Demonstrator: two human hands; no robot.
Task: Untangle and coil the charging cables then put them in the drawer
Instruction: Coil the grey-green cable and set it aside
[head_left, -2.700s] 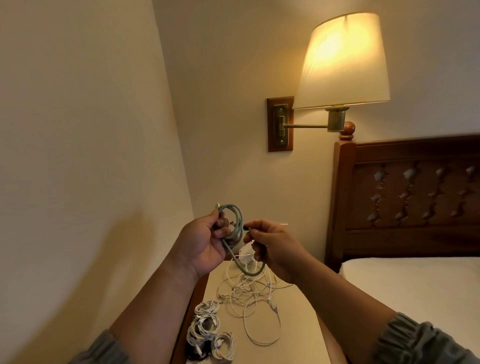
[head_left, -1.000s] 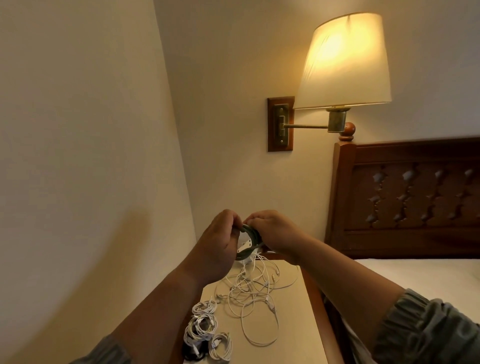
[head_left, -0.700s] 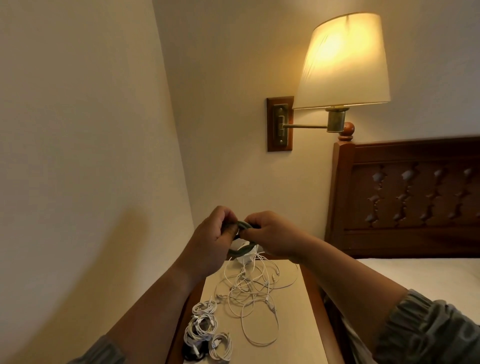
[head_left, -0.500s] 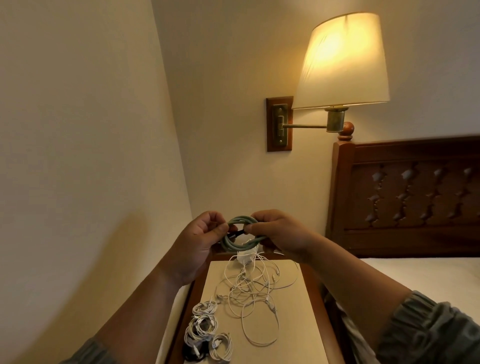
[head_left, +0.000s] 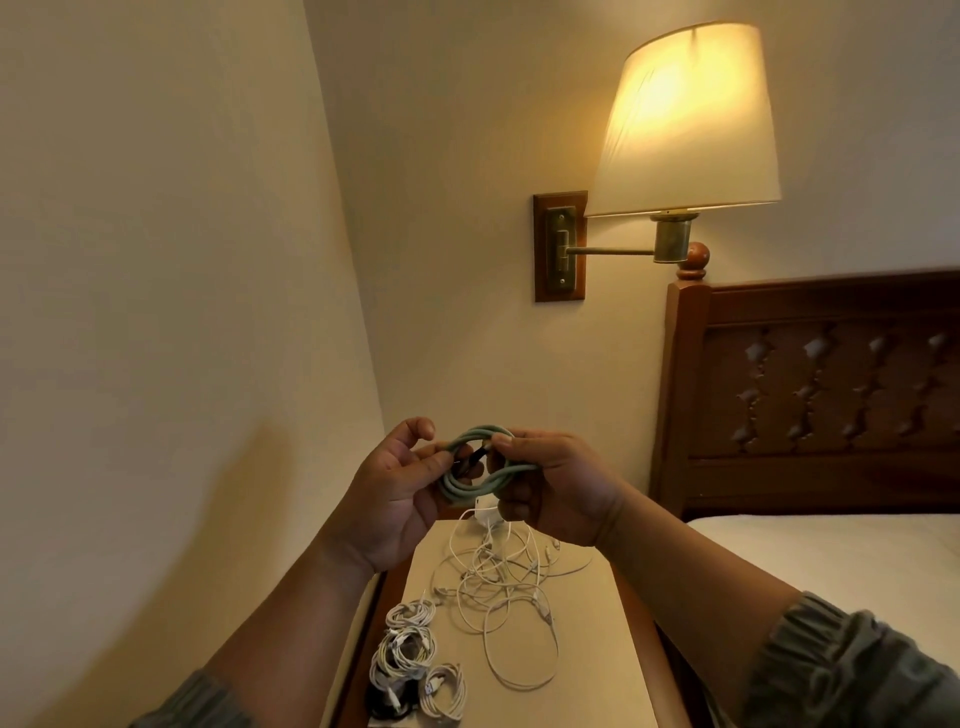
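Observation:
A green cable, wound into a small coil, is held in the air above the nightstand. My left hand pinches its left side near a dark plug end. My right hand grips the coil's right side with thumb and fingers curled round it. Below, a tangle of white cables with a white charger block lies on the nightstand top. Several coiled white cables sit in a row at the top's front left. No drawer is in view.
The nightstand stands between a beige wall on the left and a bed with a dark wooden headboard on the right. A lit wall lamp hangs on a swing arm above.
The loose hanging end of the green cable has been wound in, so the coil is now closed. Both hands have turned it flat toward the camera and hold it at about the same height.

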